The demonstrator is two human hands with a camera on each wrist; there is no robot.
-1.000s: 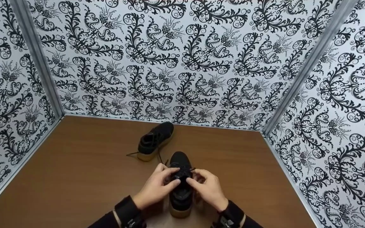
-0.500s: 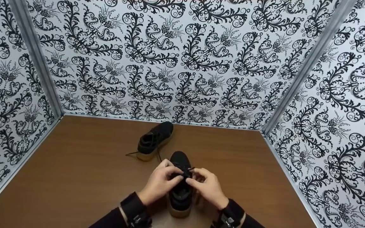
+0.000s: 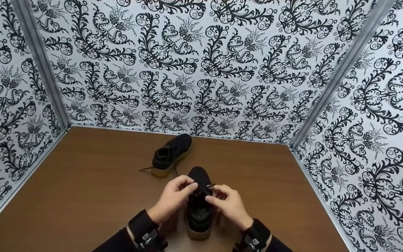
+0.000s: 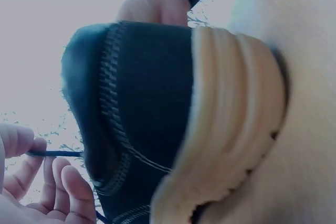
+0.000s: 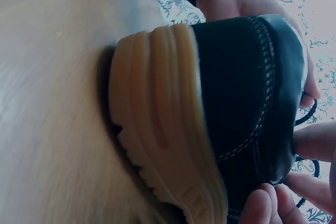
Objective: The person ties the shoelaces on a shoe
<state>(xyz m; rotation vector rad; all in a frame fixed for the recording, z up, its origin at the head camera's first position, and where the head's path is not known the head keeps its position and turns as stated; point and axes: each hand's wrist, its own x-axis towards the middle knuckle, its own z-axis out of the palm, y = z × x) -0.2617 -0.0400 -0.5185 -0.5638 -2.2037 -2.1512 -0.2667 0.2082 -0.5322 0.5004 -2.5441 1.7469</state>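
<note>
A black lace-up shoe (image 3: pixel 199 225) with a tan sole stands upright on the brown table, toe pointing away from me. My left hand (image 3: pixel 173 197) is at the left of its lacing and pinches a black shoelace (image 4: pixel 58 153), drawn taut in the left wrist view. On the other side my right hand (image 3: pixel 231 206) pinches the lacing between thumb and forefinger; a loop of lace (image 5: pixel 314 111) shows near the fingers (image 5: pixel 310 190) in the right wrist view. How the laces cross is hidden by the hands. Tan sole (image 5: pixel 157 87) and heel stitching fill both wrist views.
A second black shoe (image 3: pixel 171 154) with a tan sole lies behind and to the left, its loose lace trailing on the table (image 3: pixel 100 175). Patterned black-and-white walls (image 3: pixel 187 70) with grey corner posts enclose the table's back and sides.
My left hand came in over the lacing, then drew back slightly left and forward with the lace. The right hand stays almost in place. Both shoes stay where they were.
</note>
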